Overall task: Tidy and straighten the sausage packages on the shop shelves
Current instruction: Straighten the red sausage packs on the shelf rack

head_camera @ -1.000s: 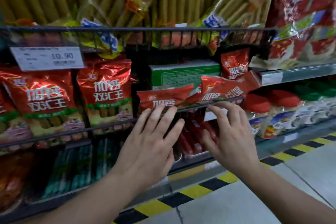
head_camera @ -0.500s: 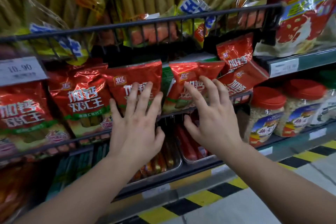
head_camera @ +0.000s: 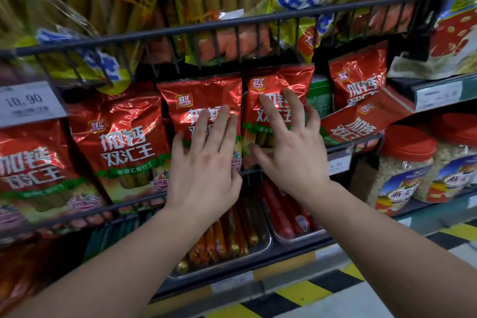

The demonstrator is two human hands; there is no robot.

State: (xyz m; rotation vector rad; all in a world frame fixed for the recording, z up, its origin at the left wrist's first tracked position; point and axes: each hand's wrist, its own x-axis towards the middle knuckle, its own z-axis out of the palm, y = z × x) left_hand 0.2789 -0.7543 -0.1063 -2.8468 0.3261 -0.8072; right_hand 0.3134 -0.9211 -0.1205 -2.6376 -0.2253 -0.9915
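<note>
As left hand point(head_camera: 204, 168) and right hand point(head_camera: 291, 155) press spread-fingered, each covers one of perhaps six red packages point(head_camera: 124, 142).

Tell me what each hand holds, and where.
Nothing is gripped. The left hand presses flat on the front of one red pack; the right hand, fingers spread, on the next pack.

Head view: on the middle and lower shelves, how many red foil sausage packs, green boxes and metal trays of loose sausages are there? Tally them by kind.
Red foil packs: 6
Green box: 1
Metal trays: 2
Total: 9
</note>
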